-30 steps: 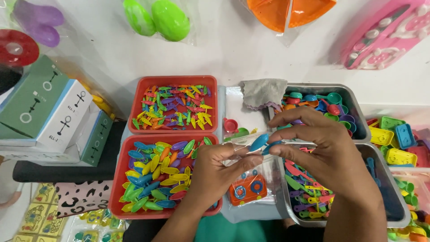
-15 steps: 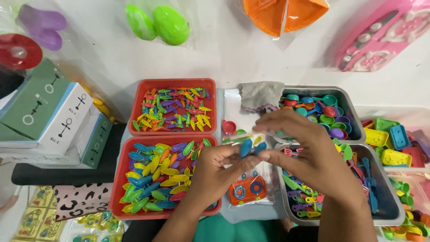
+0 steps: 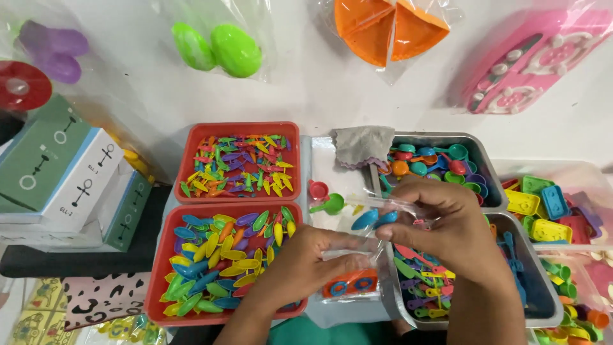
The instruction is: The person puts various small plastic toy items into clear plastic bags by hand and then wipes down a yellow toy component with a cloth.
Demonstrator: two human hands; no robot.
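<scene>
The table (image 3: 332, 89) is white and full of little toys. In the middle, the left hand (image 3: 300, 262) pinches a small clear bag (image 3: 357, 249). At 2 o'clock from it, the right hand (image 3: 447, 223) grips two blue plastic pieces (image 3: 373, 219) at the bag's mouth.

At 9 o'clock from the hands sits a red tray (image 3: 159, 281) of bright leaf-shaped bits. A second red tray (image 3: 185, 160) lies at 12 o'clock from that one. Two grey metal trays (image 3: 485, 172) hold tiny spoons and tools at 3 o'clock. A grey cloth (image 3: 364, 145) rests at 12 o'clock. Green and white boxes (image 3: 57, 172) are stacked far at 9 o'clock. Bagged toys lie along the top.
</scene>
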